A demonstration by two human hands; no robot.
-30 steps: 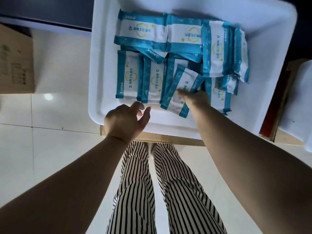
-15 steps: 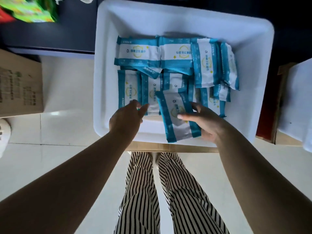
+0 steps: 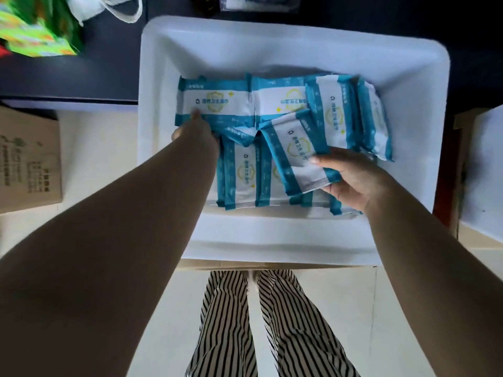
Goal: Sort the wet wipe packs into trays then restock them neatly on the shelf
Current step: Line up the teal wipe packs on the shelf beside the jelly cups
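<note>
Mostly teal-white wipe packs (image 3: 298,148), Chinese lettering

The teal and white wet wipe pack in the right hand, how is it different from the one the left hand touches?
The held teal and white wet wipe pack is tilted and gripped by the right hand; the far-left flat pack lies sideways under the left hand fingertips. Both share the same printing.
</note>
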